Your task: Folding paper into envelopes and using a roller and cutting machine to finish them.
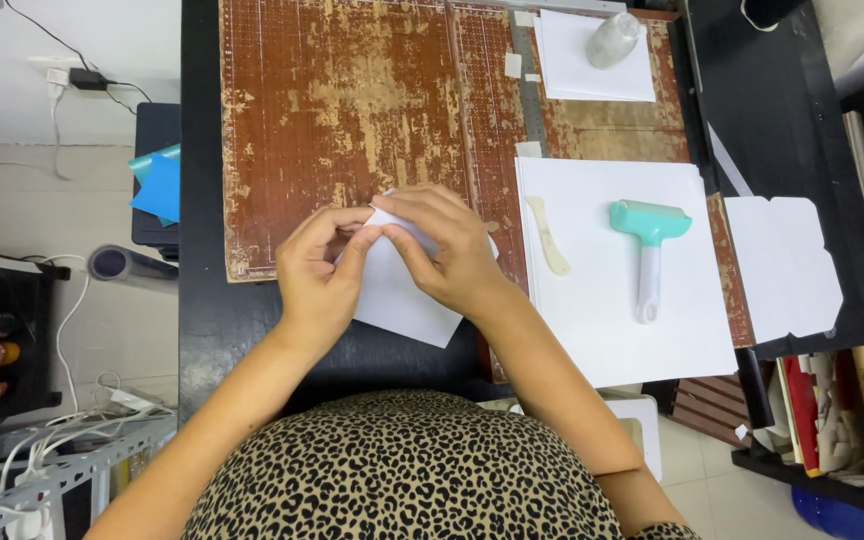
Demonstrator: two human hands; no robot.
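Observation:
A white sheet of paper (402,300) lies tilted at the near edge of a worn brown cutting mat (352,110). Both hands meet at its upper corner. My left hand (317,275) pinches the corner from the left with fingers bent. Over the same corner from the right lies my right hand (447,250), its fingers pressing on the fold. The corner itself is mostly hidden under the fingers.
To the right lies a large white board (602,340) with a teal roller with white handle (649,250) and a cream folding tool (549,235). A notched white card (787,265), a paper stack with a clear cup (612,40), and a metal ruler (529,90) sit farther off.

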